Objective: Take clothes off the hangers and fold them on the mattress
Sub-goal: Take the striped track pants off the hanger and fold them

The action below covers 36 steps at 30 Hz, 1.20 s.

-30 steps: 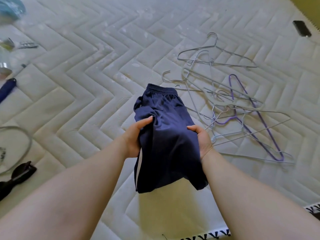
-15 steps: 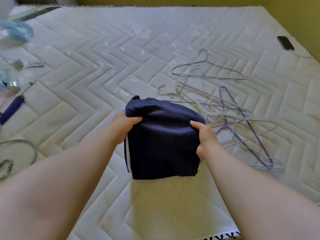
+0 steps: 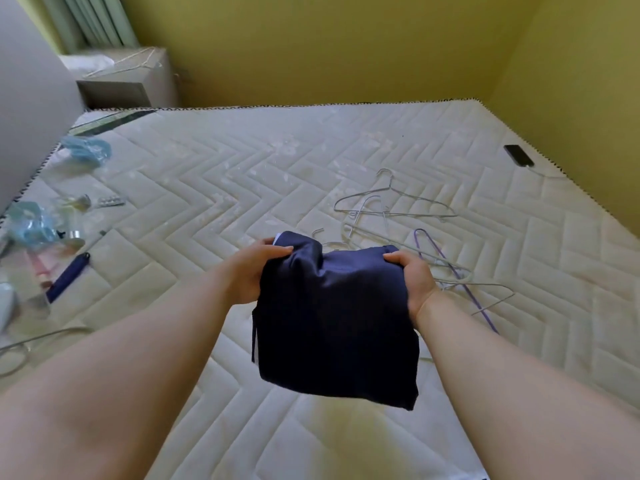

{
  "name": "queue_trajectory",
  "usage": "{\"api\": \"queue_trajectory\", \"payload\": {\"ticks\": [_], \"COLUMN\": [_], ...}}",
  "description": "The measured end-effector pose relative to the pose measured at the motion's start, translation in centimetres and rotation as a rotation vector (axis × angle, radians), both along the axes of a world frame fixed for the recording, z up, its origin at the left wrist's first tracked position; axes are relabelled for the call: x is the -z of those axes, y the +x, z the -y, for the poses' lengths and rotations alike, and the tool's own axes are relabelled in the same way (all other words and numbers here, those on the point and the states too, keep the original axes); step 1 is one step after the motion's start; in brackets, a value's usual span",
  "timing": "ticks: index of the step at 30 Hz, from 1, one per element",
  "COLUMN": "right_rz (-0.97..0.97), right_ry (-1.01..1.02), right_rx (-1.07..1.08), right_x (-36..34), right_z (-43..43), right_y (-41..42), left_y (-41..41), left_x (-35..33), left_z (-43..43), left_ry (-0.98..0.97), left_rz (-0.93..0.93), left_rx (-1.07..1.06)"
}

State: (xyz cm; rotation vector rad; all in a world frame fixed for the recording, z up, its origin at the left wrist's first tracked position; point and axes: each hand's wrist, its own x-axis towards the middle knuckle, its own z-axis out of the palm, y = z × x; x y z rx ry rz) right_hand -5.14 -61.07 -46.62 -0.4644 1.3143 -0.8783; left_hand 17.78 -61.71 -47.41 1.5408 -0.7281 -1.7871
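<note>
Shorts (image 3: pixel 336 323) raised; left grip (image 3: pixel 249 271), right grip (image 3: pixel 414 282) clutch top corners.

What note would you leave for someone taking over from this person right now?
Left hand and right hand each grip a top corner of the navy garment.
The garment is folded and held up over the mattress; bare wire hangers lie to its right.
Done: garment off its hanger, folded.
Left: lay it down; no more hung clothes in view.
</note>
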Motion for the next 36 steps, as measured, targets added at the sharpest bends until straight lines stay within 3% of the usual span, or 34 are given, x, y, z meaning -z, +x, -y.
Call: {"api": "queue_trajectory", "payload": {"ticks": [5, 8, 15, 18, 22, 26, 31, 34, 36], "right_rz": [0.077, 0.176, 0.374, 0.366, 0.34, 0.27, 0.043, 0.064, 0.114], "right_ry": [-0.081, -0.09, -0.184, -0.207, -0.23, -0.261, -0.336, -0.423, -0.46], "right_rx": [-0.013, -0.001, 0.115, 0.091, 0.048, 0.022, -0.076, -0.041, -0.014], "right_x": [0.6, 0.6, -3.0, -5.7, -8.1, -10.4, -14.7, -17.4, -18.9], "right_z": [-0.3, -0.3, 0.3, 0.4, 0.1, -0.2, -1.0, -0.2, 0.5], "right_y": [0.5, 0.5, 0.8, 0.5, -0.9, -1.3, -1.5, -0.9, -0.6], "left_y": [-1.2, -1.9, -4.7, -4.5, -4.3, -4.9, -3.8, -3.2, -3.2], "left_x": [1.4, 2.1, 1.1, -0.8, -6.8, -11.3, -14.7, -15.9, -16.8], "left_z": [-1.7, -2.6, -1.7, -0.9, 0.0, 0.1, 0.8, 0.9, 0.4], "left_ry": [0.286, 0.324, 0.193, 0.267, 0.096, 0.0, -0.081, -0.115, -0.154], "left_rz": [0.094, -0.025, -0.223, -0.105, -0.293, -0.024, 0.093, 0.046, -0.079], "left_rx": [0.124, 0.142, -0.192, -0.112, 0.045, 0.083, 0.073, -0.019, 0.038]}}
